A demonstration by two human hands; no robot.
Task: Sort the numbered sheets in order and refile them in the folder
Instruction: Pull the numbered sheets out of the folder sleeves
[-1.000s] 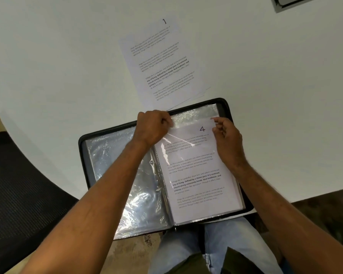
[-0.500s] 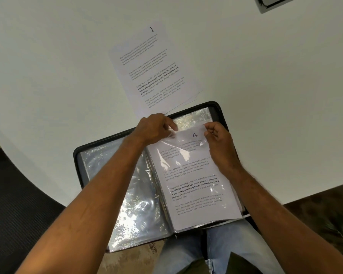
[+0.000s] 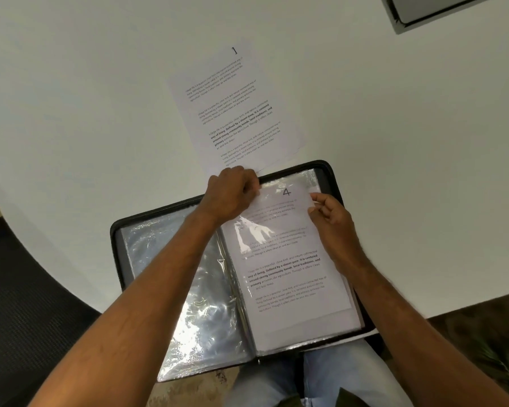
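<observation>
A black folder [image 3: 337,183] with clear plastic sleeves lies open at the near table edge, partly over my lap. The sheet numbered 4 [image 3: 285,259] lies in the right-hand sleeve, its top edge near the sleeve's opening. My left hand [image 3: 232,195] pinches the sleeve's top left corner. My right hand [image 3: 332,218] pinches the sheet's upper right edge. The sheet numbered 1 [image 3: 232,110] lies face up on the table beyond the folder, on top of other sheets whose edges show beneath it.
The white round table [image 3: 86,98] spreads out beyond the folder. A dark-framed flat object [image 3: 429,10] sits at the far right corner. The empty left-hand sleeve [image 3: 171,274] glares. A black chair [image 3: 18,304] stands at my left.
Sheet 4 has slid deeper into the right sleeve. My right hand has moved from the sheet's top edge to its right edge. The left hand stays on the sleeve's corner.
</observation>
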